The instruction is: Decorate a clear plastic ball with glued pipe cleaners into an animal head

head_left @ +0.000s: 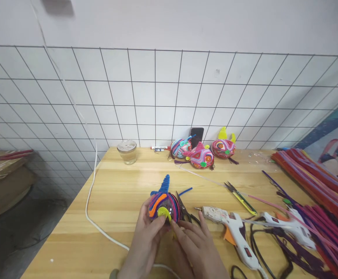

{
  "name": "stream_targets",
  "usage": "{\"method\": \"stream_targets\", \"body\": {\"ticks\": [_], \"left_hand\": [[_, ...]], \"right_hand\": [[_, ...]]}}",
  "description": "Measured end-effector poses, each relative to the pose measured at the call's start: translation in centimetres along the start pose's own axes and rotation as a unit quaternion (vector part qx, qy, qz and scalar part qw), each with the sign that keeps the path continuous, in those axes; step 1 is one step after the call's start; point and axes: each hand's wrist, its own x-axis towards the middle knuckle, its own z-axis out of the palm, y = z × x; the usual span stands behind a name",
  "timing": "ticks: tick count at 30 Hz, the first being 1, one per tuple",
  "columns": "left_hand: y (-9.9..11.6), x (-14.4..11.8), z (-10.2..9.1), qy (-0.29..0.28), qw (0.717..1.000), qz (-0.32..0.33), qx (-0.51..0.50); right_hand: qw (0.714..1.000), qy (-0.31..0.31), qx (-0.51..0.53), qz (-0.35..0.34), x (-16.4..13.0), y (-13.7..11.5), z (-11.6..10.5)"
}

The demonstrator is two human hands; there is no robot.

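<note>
A round fish-shaped craft ball (174, 205), dark and shiny where bare, is partly wrapped in purple, pink, blue and orange fuzzy strips. A ridged blue fin (165, 183) stands up from its top. My left hand (147, 232) is closed around the ball's left side, its thumb on the front. A yellow pipe cleaner (164, 211) curves over the front, and my right hand (193, 238) pinches its lower end against the ball. Black-handled scissors (182, 205) lie just behind my right hand, partly hidden by it.
White hot glue guns (237, 228) (295, 226) lie at the right with cables. Yellow-green snips (240, 197), pipe cleaner bundles (320, 186), and a blue offcut (185, 191) are nearby. Finished fish (200, 157), a phone (197, 135) and a glass (127, 153) stand along the tiled wall. A white cord (91, 193) crosses the left.
</note>
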Motion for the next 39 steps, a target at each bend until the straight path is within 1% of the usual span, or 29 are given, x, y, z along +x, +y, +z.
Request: {"method": "stream_targets", "body": {"ticks": [3, 9, 15, 19, 22, 25, 28, 30, 36, 39], "left_hand": [[0.0, 0.0, 0.1, 0.001, 1.000, 0.001, 0.004], [-0.1, -0.1, 0.0, 0.000, 1.000, 0.003, -0.007], [-0.3, 0.1, -0.1, 0.000, 1.000, 0.000, -0.018], [-0.2, 0.2, 0.1, 0.021, 1.000, -0.003, -0.016], [0.0, 0.1, 0.2, 0.030, 0.999, -0.011, -0.012], [0.1, 0.1, 0.2, 0.012, 1.000, -0.011, -0.015], [0.1, 0.0, 0.0, -0.011, 1.000, -0.007, -0.022], [0.2, 0.0, 0.0, -0.015, 1.000, -0.007, -0.026], [0.3, -0.1, 0.3, -0.027, 0.998, -0.001, -0.048], [0.4, -0.2, 0.5, -0.032, 0.997, -0.005, -0.065]], "right_hand": [[1.000, 0.001, -0.001, 0.004, -0.2, -0.1, 0.2], [1.000, -0.014, -0.008, -0.011, 0.2, -0.2, -0.1], [1.000, -0.010, 0.005, 0.005, 0.1, -0.3, 0.0], [1.000, -0.009, -0.001, 0.006, 0.3, -0.3, -0.2], [1.000, -0.023, -0.004, -0.018, 0.5, -0.2, -0.7], [0.998, -0.049, -0.005, -0.026, 0.6, 0.0, -0.8], [0.999, -0.031, -0.004, 0.002, 0.3, 0.0, -0.5], [1.000, -0.025, -0.003, 0.012, 0.1, -0.1, -0.3], [1.000, -0.019, -0.001, 0.015, -0.1, -0.1, -0.2], [0.999, -0.015, 0.007, 0.029, -0.1, -0.1, -0.2]]}}
